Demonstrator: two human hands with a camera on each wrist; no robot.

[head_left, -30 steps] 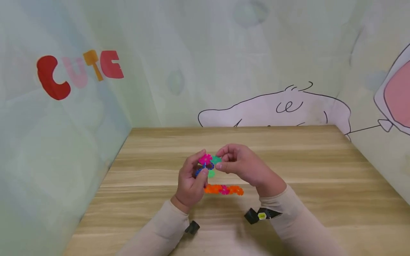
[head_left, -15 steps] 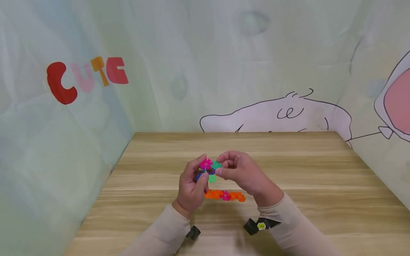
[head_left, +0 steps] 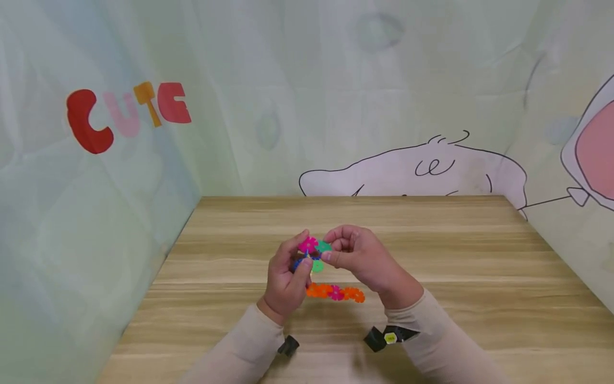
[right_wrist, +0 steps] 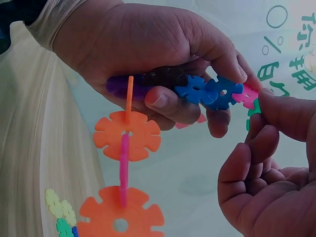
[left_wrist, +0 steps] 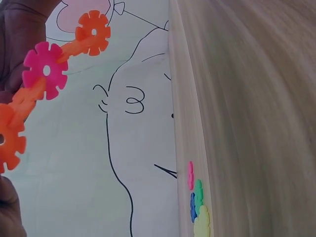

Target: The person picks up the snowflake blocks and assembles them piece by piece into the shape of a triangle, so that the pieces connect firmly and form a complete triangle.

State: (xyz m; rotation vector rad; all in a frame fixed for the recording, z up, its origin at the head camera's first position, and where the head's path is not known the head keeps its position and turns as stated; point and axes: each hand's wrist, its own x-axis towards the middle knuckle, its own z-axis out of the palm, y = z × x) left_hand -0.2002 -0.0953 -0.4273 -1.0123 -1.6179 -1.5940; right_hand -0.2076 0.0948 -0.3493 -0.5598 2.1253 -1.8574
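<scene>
In the head view, my left hand [head_left: 286, 277] grips a chain of interlocking flower-shaped plastic discs. The right wrist view shows purple, black and blue discs [right_wrist: 196, 90] lying along its fingers, with a pink disc [right_wrist: 245, 96] at the end. My right hand [head_left: 366, 261] pinches a small green disc [right_wrist: 253, 112] against that pink one; its fingertips partly hide the joint. A branch of orange discs [right_wrist: 127, 136] with a pink disc [left_wrist: 45, 70] among them sticks out from the left hand toward the right, off the table.
Loose discs lie on the wooden table [head_left: 230, 240]: a yellow disc [left_wrist: 202, 222], a green disc [left_wrist: 198, 193], a blue disc [left_wrist: 193, 207] and a pink disc [left_wrist: 191, 175]. A printed cloth wall [head_left: 240, 106] stands behind the table and along its sides.
The head view has tilted a little, shifting the whole scene. Both hands keep nearly the same pose, the right still pinching at the chain's end.
</scene>
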